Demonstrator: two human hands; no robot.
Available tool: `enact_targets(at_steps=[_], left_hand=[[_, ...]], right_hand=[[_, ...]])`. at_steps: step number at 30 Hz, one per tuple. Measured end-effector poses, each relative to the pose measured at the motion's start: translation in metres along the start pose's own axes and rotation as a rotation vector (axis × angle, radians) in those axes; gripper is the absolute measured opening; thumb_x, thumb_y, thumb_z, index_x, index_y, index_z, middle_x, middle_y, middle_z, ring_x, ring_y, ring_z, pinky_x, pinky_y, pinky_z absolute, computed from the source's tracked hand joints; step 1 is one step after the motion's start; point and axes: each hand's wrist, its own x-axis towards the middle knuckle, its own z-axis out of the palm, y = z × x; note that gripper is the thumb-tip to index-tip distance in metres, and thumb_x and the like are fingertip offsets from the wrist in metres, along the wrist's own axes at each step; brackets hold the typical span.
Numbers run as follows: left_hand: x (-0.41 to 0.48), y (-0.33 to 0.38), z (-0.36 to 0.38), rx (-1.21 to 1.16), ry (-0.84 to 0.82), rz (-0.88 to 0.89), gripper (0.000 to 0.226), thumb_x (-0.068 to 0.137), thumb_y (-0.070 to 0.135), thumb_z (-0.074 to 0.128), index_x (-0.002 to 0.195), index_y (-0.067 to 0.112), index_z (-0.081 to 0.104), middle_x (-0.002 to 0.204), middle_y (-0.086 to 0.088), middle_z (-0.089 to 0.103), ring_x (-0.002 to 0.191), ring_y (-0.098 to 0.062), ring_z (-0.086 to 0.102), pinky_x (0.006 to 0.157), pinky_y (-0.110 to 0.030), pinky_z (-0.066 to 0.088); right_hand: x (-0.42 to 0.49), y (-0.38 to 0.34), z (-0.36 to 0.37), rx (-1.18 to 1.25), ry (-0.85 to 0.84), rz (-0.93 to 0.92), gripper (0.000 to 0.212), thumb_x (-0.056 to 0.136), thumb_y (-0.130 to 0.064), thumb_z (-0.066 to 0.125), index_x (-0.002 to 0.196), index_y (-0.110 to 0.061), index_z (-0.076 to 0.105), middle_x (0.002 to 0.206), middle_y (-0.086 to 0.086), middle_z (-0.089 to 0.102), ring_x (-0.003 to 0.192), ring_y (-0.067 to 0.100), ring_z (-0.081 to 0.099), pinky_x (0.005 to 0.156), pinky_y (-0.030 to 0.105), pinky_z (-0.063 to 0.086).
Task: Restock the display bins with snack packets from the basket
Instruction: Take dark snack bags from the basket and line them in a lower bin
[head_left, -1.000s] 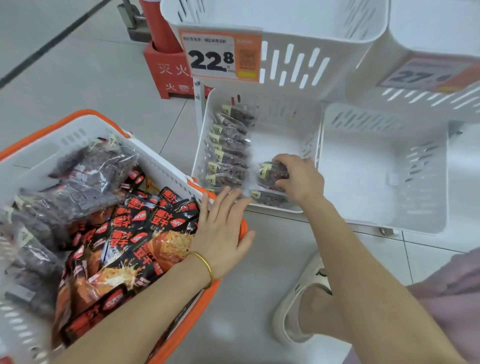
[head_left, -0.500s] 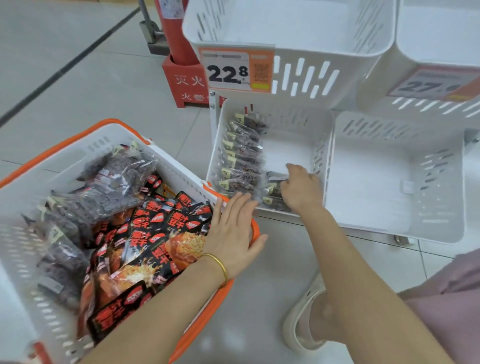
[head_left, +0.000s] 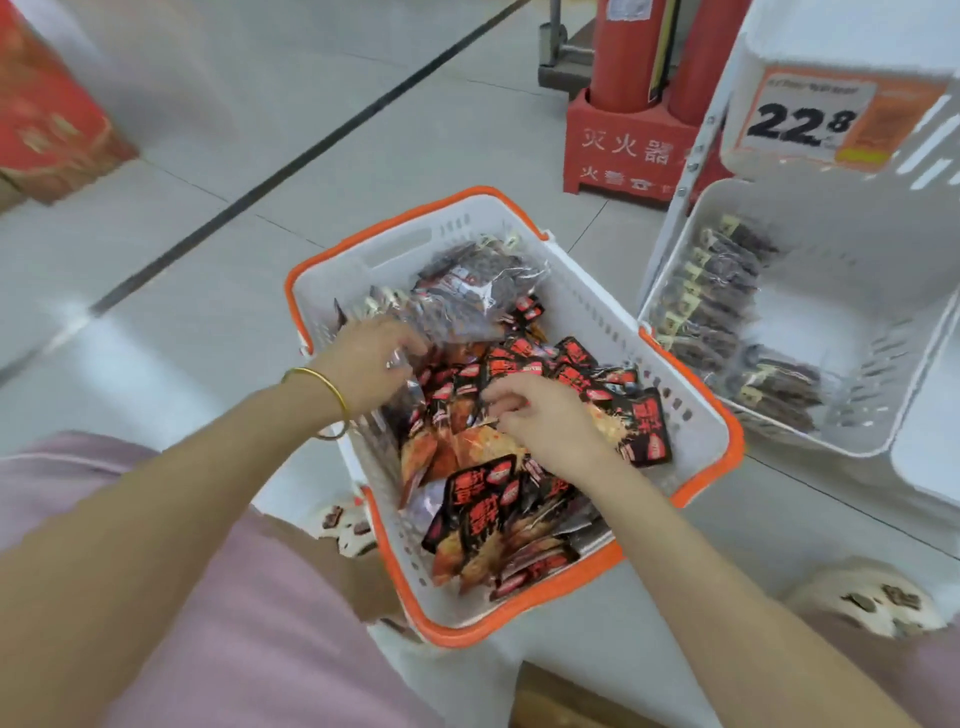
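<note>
The white basket with an orange rim (head_left: 691, 488) sits on the floor in front of me. It holds dark clear-wrapped snack packets (head_left: 478, 291) at its far end and several red-and-black packets (head_left: 550, 369) in the middle. My left hand (head_left: 369, 364), with a gold bangle, is closed on the edge of a dark clear packet. My right hand (head_left: 545, 421) lies on the red-and-black packets with its fingers curled; its grip is hidden. To the right, the low white display bin (head_left: 883, 415) holds a row of dark packets (head_left: 717, 296).
Above the low bin hangs another white bin with a 22.8 price tag (head_left: 810, 124). Red fire extinguishers in a red stand (head_left: 634, 140) are behind the basket. A red box (head_left: 47, 114) stands far left. My slippers (head_left: 867, 603) flank the basket.
My right hand has left the display bin and come back into the basket. My left hand moved off the basket rim onto the dark packets. The view has swung left toward the basket.
</note>
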Motion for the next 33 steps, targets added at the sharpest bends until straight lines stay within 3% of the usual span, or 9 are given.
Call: enact_targets(at_steps=[4,9,14,16,20,23,25,28,33], left_hand=[[-0.012,-0.014,0.02,0.049,-0.163,0.061,0.028,0.089,0.012,0.056,0.117,0.014,0.06,0.119,-0.005,0.056,0.114,-0.023,0.049,0.1,-0.032,0.033],[-0.008,-0.04,0.032,0.246,-0.109,-0.088,0.049,0.084,0.013,0.058,0.131,0.019,0.044,0.137,-0.007,0.039,0.128,-0.03,0.032,0.105,-0.043,0.033],[-0.005,-0.039,0.012,0.284,-0.47,-0.126,0.046,0.087,0.007,0.054,0.132,0.013,0.045,0.133,-0.008,0.044,0.121,-0.025,0.044,0.095,-0.031,0.041],[-0.006,-0.04,0.011,0.331,-0.502,-0.092,0.046,0.087,0.003,0.052,0.131,0.013,0.047,0.132,-0.008,0.046,0.12,-0.025,0.047,0.096,-0.032,0.043],[-0.01,-0.044,0.017,0.385,-0.336,-0.057,0.025,0.086,0.004,0.055,0.102,0.022,0.062,0.109,-0.005,0.056,0.098,-0.027,0.054,0.087,-0.036,0.049],[-0.01,-0.044,0.012,0.364,-0.211,-0.059,0.013,0.088,0.017,0.06,0.099,0.022,0.065,0.108,-0.001,0.062,0.107,-0.024,0.052,0.084,-0.033,0.043],[-0.009,-0.048,0.006,0.258,-0.109,-0.065,0.005,0.086,0.02,0.063,0.09,0.022,0.065,0.103,-0.001,0.063,0.107,-0.022,0.048,0.084,-0.034,0.042],[-0.006,-0.049,-0.006,0.003,-0.027,-0.085,0.006,0.084,0.017,0.064,0.081,0.02,0.06,0.093,0.0,0.064,0.101,-0.022,0.05,0.083,-0.034,0.043],[-0.003,-0.028,-0.029,-0.25,0.029,-0.046,0.005,0.086,0.012,0.062,0.083,0.015,0.06,0.082,0.003,0.058,0.078,-0.014,0.053,0.065,-0.02,0.042]], right_hand=[[0.0,-0.003,0.008,-0.089,-0.011,-0.019,0.027,0.087,0.004,0.054,0.102,-0.013,0.069,0.098,-0.002,0.064,0.094,0.01,0.058,0.088,0.023,0.046],[0.002,0.003,-0.009,-0.102,0.062,0.028,0.027,0.086,0.005,0.054,0.1,-0.015,0.067,0.094,-0.005,0.062,0.099,0.017,0.061,0.089,0.031,0.049],[0.012,-0.007,-0.002,-0.066,0.053,0.037,0.025,0.09,0.002,0.052,0.101,-0.015,0.066,0.097,-0.004,0.062,0.095,0.017,0.062,0.082,0.03,0.049],[0.019,-0.012,0.006,-0.049,0.056,0.041,0.024,0.092,0.0,0.05,0.103,-0.013,0.065,0.096,-0.003,0.062,0.093,0.017,0.061,0.08,0.031,0.05],[0.049,-0.028,0.032,-0.031,0.033,0.01,0.025,0.092,-0.001,0.051,0.108,-0.012,0.066,0.098,-0.001,0.06,0.094,0.017,0.059,0.081,0.032,0.051],[0.075,-0.041,0.058,-0.164,-0.115,-0.021,0.032,0.092,-0.001,0.049,0.116,-0.013,0.066,0.112,0.006,0.065,0.084,0.016,0.059,0.072,0.018,0.046],[0.087,-0.041,0.073,-0.248,-0.215,0.025,0.037,0.093,0.001,0.046,0.122,-0.013,0.063,0.127,0.008,0.061,0.101,0.019,0.062,0.084,0.018,0.047],[0.092,-0.037,0.078,-0.22,-0.157,0.043,0.036,0.091,0.002,0.05,0.121,-0.011,0.064,0.128,0.006,0.061,0.121,0.022,0.054,0.105,0.03,0.039],[0.073,-0.046,0.036,0.14,0.003,-0.071,0.027,0.093,-0.008,0.055,0.117,-0.014,0.066,0.117,0.003,0.066,0.091,0.008,0.061,0.087,0.028,0.051]])
